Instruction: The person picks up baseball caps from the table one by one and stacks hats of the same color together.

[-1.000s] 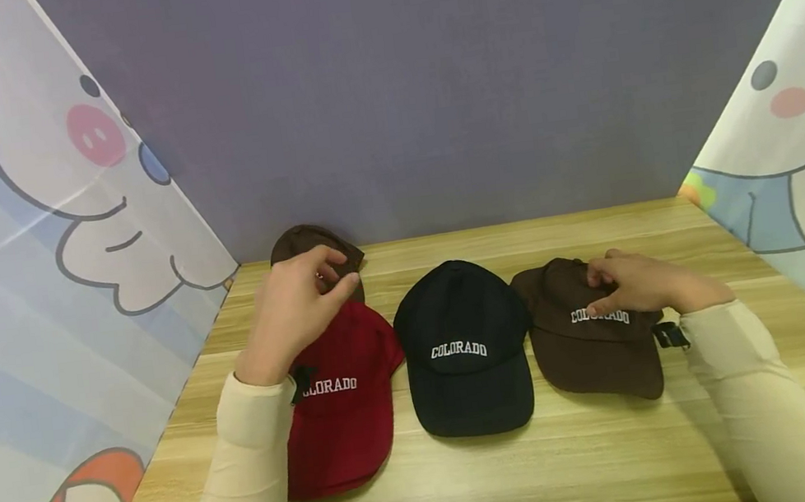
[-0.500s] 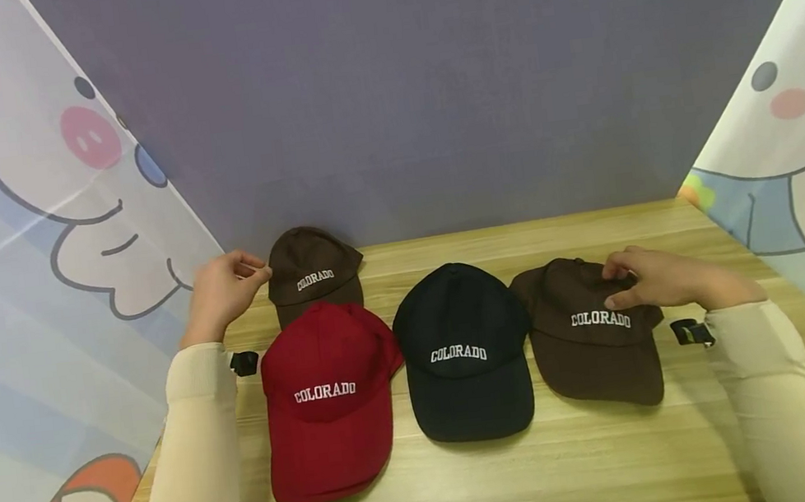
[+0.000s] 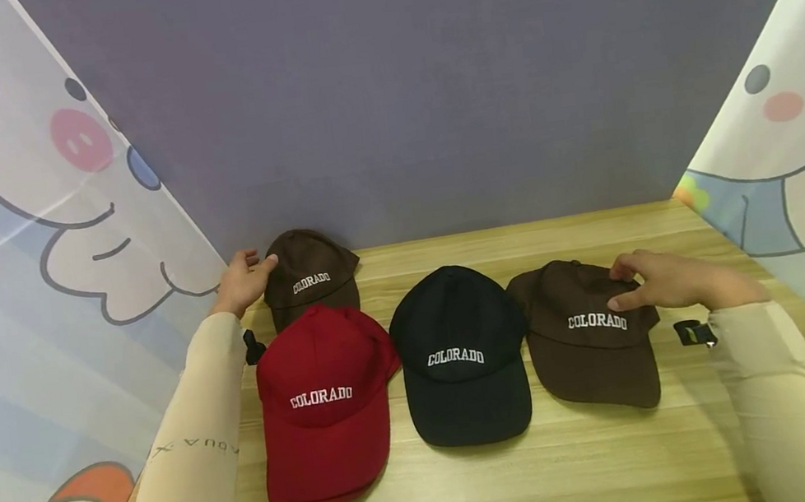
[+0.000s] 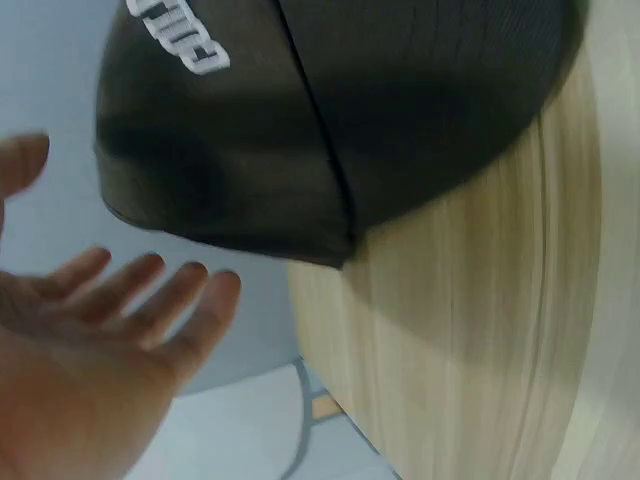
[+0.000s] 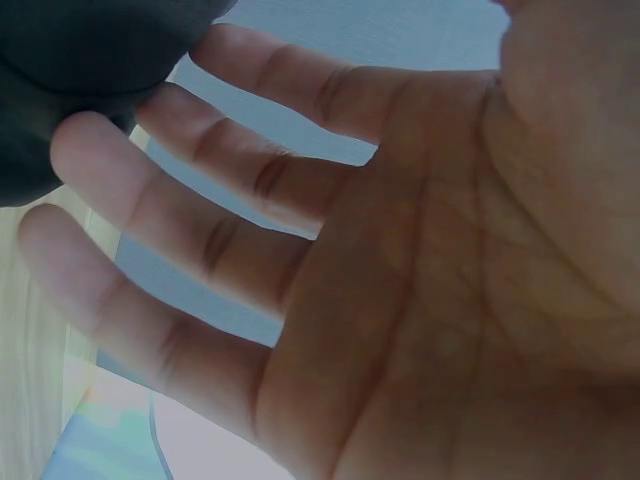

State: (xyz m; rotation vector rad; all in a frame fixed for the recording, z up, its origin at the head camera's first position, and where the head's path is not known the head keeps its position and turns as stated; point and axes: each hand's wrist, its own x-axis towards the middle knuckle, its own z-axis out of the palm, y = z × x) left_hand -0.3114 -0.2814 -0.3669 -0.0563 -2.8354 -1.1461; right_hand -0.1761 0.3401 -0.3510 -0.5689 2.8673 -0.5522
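Note:
At the back left lies a brown cap (image 3: pixel 310 261) lettered COLORADO, its brim partly hidden by a red cap (image 3: pixel 325 409). My left hand (image 3: pixel 244 284) is at the brown cap's left side, thumb near the crown; in the left wrist view the spread fingers are apart from the cap (image 4: pixel 230 150). A black cap (image 3: pixel 460 360) lies in the middle. Over another brown cap (image 3: pixel 585 346) on the right, my right hand (image 3: pixel 667 280) has loosely bent fingers. Seen from the right wrist, its fingers (image 5: pixel 140 200) are extended beside a dark cap (image 5: pixel 80 70); contact is unclear.
The caps lie on a wood-grain table (image 3: pixel 466 484). A grey panel (image 3: pixel 415 100) rises behind it, and cartoon-print sheets (image 3: pixel 11 287) stand along both sides. Each wrist wears a black strap (image 3: pixel 695 333).
My left hand has swung left from above the red and brown caps, then come forward to the back brown cap's left side. My right hand has shifted slightly right. The caps have stayed put.

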